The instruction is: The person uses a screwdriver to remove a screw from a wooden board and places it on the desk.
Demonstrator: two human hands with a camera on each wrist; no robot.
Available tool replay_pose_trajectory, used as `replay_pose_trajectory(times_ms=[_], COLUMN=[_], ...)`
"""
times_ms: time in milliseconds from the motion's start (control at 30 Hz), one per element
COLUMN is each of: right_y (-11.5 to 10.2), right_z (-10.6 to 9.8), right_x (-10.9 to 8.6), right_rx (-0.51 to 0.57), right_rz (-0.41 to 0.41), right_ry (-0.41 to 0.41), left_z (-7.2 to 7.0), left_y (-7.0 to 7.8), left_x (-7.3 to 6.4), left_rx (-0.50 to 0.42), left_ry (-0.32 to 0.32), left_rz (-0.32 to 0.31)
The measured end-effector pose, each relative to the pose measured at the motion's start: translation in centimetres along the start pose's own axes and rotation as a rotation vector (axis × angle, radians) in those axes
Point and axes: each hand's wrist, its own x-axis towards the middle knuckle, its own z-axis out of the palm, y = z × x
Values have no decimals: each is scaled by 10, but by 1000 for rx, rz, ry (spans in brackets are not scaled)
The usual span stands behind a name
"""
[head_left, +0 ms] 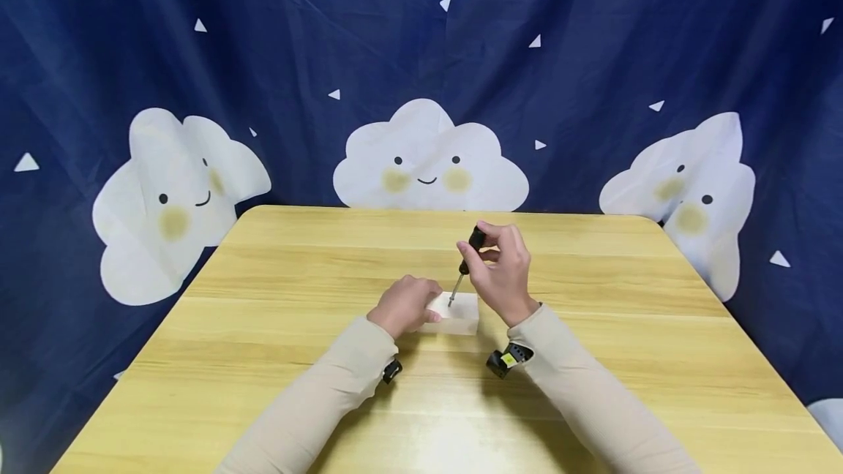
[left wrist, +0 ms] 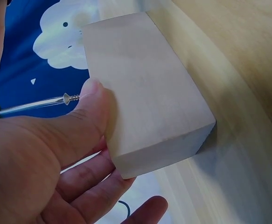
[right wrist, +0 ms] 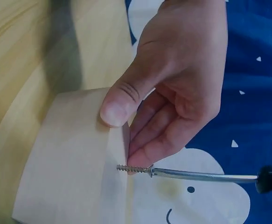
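Left hand (head_left: 403,304) clamps the wooden block (head_left: 465,306), likely light, stiff, at its nine o'clock; right hand (head_left: 506,269) pinches the screwdriver handle (head_left: 477,238), best hold, at one!

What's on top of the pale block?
On the pale block, a screw stands with the screwdriver at its head. The left hand covers one end, so the top there is hidden. Any screw tip sunk inside can't be seen.
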Motion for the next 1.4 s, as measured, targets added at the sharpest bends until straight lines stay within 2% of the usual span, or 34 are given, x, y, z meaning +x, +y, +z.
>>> replay_pose_trajectory(times_ms=[133,233,300,367,500,667,800,867,967,1133,1267,1400], right_y=[-4,-10,-12,-11,-4,0,-10,-20,-33,-41,-41,-40], right_z=[-4,-6,-6,-6,-4,-6,-9,-10,-10,-8,-10,-12], right_x=[0,3,5,7,6,7,12,15,18,20,22,21], right_rx=[118,134,97,38,-13,48,129,133,77,-54,-55,17], right_rz=[-26,-74,-80,-61,-22,11,27,39,73,96,82,107], right_ry=[-38,-14,27,70,77,13,-42,-51,-31,3,-9,-58], left_z=[1,2,2,1,1,1,0,0,0,1,0,0], left_y=[1,0,0,0,-1,1,1,2,2,2,2,1], left_x=[0,0,0,1,2,1,0,-1,-1,0,0,0], left_rx=[-6,4,8,4,-14,-20,-12,-2,1,7,9,13], left_ry=[-2,-1,4,6,9,5,-3,-5,-7,-14,-7,3], left_rz=[3,5,5,7,-1,-13,-25,-22,-16,-12,-8,8])
